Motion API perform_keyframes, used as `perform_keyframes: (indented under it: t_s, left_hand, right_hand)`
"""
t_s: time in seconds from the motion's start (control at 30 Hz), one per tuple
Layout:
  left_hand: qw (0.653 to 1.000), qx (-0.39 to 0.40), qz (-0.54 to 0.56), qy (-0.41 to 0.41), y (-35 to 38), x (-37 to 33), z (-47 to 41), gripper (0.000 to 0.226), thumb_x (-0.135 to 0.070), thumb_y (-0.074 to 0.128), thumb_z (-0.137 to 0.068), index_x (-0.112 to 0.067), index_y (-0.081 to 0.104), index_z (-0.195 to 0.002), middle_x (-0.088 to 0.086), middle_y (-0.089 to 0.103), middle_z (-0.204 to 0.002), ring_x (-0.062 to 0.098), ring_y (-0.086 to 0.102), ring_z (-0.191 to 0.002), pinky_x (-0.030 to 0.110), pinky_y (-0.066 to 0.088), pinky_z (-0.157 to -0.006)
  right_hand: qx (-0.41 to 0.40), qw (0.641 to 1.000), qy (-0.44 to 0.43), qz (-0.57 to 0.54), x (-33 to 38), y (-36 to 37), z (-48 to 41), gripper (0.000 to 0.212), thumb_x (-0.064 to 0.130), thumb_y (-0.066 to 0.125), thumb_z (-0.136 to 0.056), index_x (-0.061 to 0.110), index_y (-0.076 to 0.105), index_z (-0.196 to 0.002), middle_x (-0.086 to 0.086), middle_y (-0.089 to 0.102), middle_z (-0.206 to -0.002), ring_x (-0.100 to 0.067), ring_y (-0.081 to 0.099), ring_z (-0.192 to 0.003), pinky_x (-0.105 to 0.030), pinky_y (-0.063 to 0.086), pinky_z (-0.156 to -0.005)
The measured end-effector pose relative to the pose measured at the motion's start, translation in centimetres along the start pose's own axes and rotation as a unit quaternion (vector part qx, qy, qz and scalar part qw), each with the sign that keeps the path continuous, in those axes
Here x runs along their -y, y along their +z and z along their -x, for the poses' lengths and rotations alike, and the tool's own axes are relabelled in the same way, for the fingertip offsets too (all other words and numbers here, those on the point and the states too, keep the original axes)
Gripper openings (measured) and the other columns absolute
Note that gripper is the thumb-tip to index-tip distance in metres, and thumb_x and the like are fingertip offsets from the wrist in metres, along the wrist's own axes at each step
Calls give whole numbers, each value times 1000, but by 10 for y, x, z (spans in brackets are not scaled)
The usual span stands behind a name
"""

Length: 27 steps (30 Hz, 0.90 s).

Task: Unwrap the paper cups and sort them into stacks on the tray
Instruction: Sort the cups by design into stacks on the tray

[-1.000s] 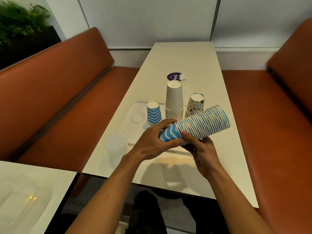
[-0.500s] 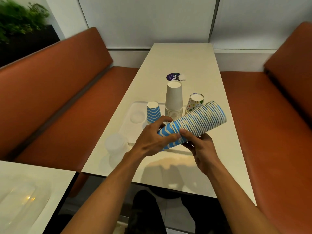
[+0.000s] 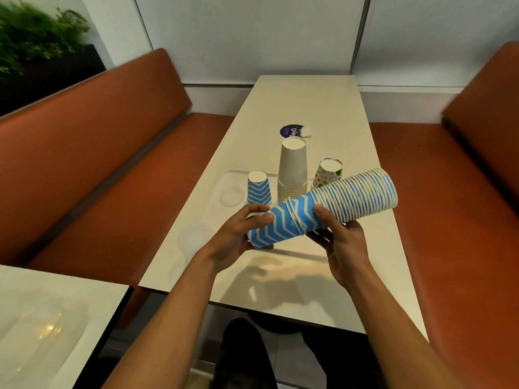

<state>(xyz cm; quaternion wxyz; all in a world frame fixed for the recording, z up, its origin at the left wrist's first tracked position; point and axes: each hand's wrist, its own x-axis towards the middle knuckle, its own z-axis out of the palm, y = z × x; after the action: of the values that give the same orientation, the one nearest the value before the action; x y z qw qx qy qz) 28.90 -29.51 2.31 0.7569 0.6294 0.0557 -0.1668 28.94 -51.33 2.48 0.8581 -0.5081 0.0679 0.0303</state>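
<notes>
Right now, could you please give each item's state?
Long blue-and-white zigzag paper cup stack: sideways, end cups partly out.
Left hand: grips end cups.
Right hand: grips stack.
Small blue zigzag paper cup: inverted, on translucent tray.
Plain white paper cup stack: inverted.
Patterned paper cup: inverted.

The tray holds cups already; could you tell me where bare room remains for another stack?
Bare tray lies left of the blue zigzag cup, around the round recess, and along the near rim. The far side is crowded: zigzag cup, white stack and patterned cup in a row. Table beyond the purple sticker is free.
</notes>
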Motion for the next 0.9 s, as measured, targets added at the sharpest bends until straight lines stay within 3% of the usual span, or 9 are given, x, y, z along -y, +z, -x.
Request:
perform_keyframes:
  t_s: [0.07, 0.2, 0.3, 0.43, 0.57, 0.67, 0.8, 0.9]
  left_hand:
    - [999, -7, 44, 3, -4, 8, 1, 57, -33, 80, -80, -8, 58, -126, 14, 70, -117, 28, 71, -98, 36, 61, -76]
    - [996, -32, 84, 10, -8, 13, 0, 48, -41, 69, -93, -10, 64, -129, 10, 73, -108, 24, 71, -91, 30, 55, -71]
    - [988, -104, 116, -4, -10, 7, -4, 42, -47, 60, -96, -14, 71, -119, 8, 73, -94, 19, 71, -78, 29, 52, -67]
    - [969, -215, 105, 61, -28, -11, -20, 36, -40, 70, -94, -15, 66, -119, 6, 71, -96, 16, 70, -73, 26, 55, -60]
    - [943, -312, -19, 118, -46, -35, -39, 49, -36, 84, -84, -14, 55, -118, 7, 70, -112, 12, 69, -81, 26, 57, -60]
    - [910, -350, -169, 146, -54, -46, -59, 60, -50, 90, -70, -22, 55, -110, 4, 68, -114, 20, 68, -97, 40, 61, -78]
    - [862, -329, -341, 179, -44, -63, -83, 54, -42, 88, -78, -18, 57, -116, -2, 64, -108, 19, 60, -97, 30, 44, -75]
    - [833, -295, -426, 193, -36, -72, -104, 56, -43, 87, -79, -20, 56, -120, -3, 62, -113, 19, 57, -102, 31, 43, -81]
  right_hand:
    - [3, 1000, -3, -1, 2, -1, -1, 56, 23, 79, -73, 11, 60, -125, 1, 79, -103, -28, 76, -103, -41, 63, -85]
    - [-8, 999, -25, -28, 9, -1, -3, 46, 22, 76, -76, 14, 61, -119, 3, 79, -99, -28, 75, -100, -43, 63, -86]
    - [-45, 997, -43, -46, 13, -4, -7, 55, 22, 76, -77, 9, 60, -128, -3, 76, -110, -28, 74, -104, -43, 63, -86]
    - [-80, 995, -41, -48, 7, -15, -9, 69, 20, 78, -78, 7, 53, -141, -9, 70, -125, -32, 72, -113, -44, 64, -86]
    - [-77, 996, -22, -34, -4, -21, -10, 61, 15, 76, -81, 11, 53, -138, -9, 69, -126, -30, 72, -113, -43, 64, -86]
    - [-70, 997, -13, -27, -9, -22, -11, 71, 18, 78, -75, 10, 51, -140, -11, 67, -129, -30, 71, -114, -42, 64, -86]
    - [-66, 998, -6, -18, -15, -22, -13, 73, 19, 79, -74, 10, 52, -141, -10, 68, -128, -29, 71, -114, -42, 64, -85]
    - [-62, 998, -3, -14, -18, -23, -14, 71, 18, 79, -74, 11, 53, -139, -10, 69, -127, -29, 72, -113, -43, 64, -86]
